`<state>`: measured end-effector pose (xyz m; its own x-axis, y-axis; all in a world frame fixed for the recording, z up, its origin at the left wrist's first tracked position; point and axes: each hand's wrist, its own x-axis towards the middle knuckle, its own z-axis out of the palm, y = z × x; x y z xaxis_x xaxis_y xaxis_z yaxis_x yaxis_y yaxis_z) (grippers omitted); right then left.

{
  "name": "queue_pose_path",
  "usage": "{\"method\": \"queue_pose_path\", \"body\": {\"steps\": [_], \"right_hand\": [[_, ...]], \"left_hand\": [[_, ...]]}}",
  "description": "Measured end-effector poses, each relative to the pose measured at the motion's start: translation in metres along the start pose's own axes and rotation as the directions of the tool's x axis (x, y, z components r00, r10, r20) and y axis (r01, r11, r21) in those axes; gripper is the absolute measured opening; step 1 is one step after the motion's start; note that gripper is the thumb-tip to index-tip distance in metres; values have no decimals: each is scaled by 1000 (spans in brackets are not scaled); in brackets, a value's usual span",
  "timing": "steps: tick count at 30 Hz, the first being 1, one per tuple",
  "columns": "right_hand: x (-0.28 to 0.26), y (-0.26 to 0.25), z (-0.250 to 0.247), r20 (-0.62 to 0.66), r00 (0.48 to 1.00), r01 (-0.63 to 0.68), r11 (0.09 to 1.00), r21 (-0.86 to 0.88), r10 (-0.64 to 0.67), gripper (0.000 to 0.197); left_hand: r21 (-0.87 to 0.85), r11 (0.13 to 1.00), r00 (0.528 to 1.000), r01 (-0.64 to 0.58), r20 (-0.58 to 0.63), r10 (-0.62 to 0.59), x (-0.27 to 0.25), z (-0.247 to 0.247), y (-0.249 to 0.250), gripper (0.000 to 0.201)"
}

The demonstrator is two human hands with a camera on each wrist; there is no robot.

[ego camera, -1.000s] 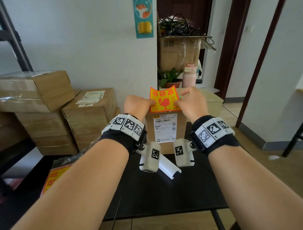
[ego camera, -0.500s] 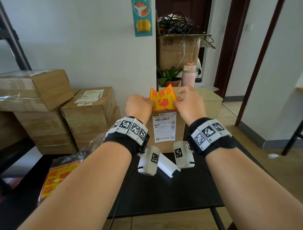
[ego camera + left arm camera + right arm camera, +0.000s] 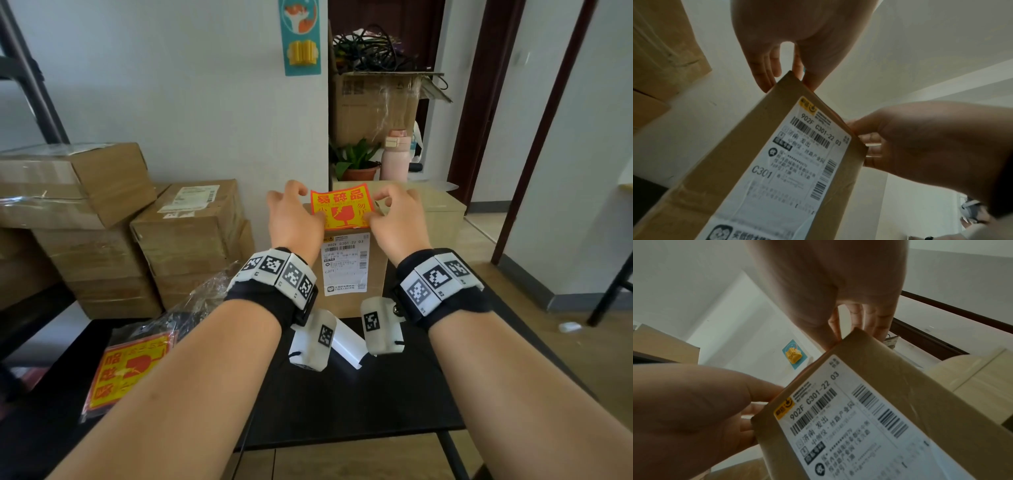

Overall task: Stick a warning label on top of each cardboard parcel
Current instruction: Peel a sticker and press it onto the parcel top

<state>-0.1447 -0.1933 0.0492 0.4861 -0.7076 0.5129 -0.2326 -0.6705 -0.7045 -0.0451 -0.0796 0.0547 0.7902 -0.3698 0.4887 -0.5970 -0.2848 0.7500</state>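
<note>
An orange and yellow warning label [image 3: 342, 209] lies nearly flat over the top of a brown cardboard parcel [image 3: 375, 274] standing on the black table [image 3: 342, 404]. My left hand [image 3: 296, 219] holds the label's left edge, thumb on it and fingers arched above. The right edge is pinched between thumb and forefinger of my right hand [image 3: 392, 216]. The parcel's near face carries a white shipping label [image 3: 346, 263]. In the wrist views the parcel [image 3: 715, 178] [image 3: 900, 369] fills the frame from below, with fingers at its top corners and its top face hidden.
A plastic bag of spare warning labels [image 3: 130, 370] lies at the table's left. A white backing strip [image 3: 349, 342] lies in front of the parcel. Several cardboard boxes [image 3: 191, 226] are stacked at left. A light wooden cabinet [image 3: 442, 212] stands behind the parcel.
Both hands have lowered the label from a raised, tilted hold down onto the parcel's top. The label now lies flatter and further back.
</note>
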Motion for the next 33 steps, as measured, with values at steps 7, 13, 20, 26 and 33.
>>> {"method": "queue_pose_path", "body": {"steps": [7, 13, 20, 26, 33], "right_hand": [[-1, -3, 5, 78, 980, 189, 974, -122, -180, 44], [4, -1, 6, 235, 971, 57, 995, -76, -38, 40], [7, -3, 4, 172, 985, -10, 994, -106, 29, 34], [24, -19, 10, 306, 949, -19, 984, -180, 74, 30], [30, -15, 17, 401, 914, 22, 979, -203, 63, 46]], "left_hand": [[383, 862, 939, -333, 219, 265, 1, 2, 9, 43], [352, 901, 936, -253, 324, 136, 3, 3, 2, 48], [235, 941, 927, -243, 343, 153, 11, 9, -2, 35], [259, 939, 924, -225, 364, 121, 19, 10, -2, 25], [183, 978, 898, -103, 440, 12, 27, 12, -3, 20]]}}
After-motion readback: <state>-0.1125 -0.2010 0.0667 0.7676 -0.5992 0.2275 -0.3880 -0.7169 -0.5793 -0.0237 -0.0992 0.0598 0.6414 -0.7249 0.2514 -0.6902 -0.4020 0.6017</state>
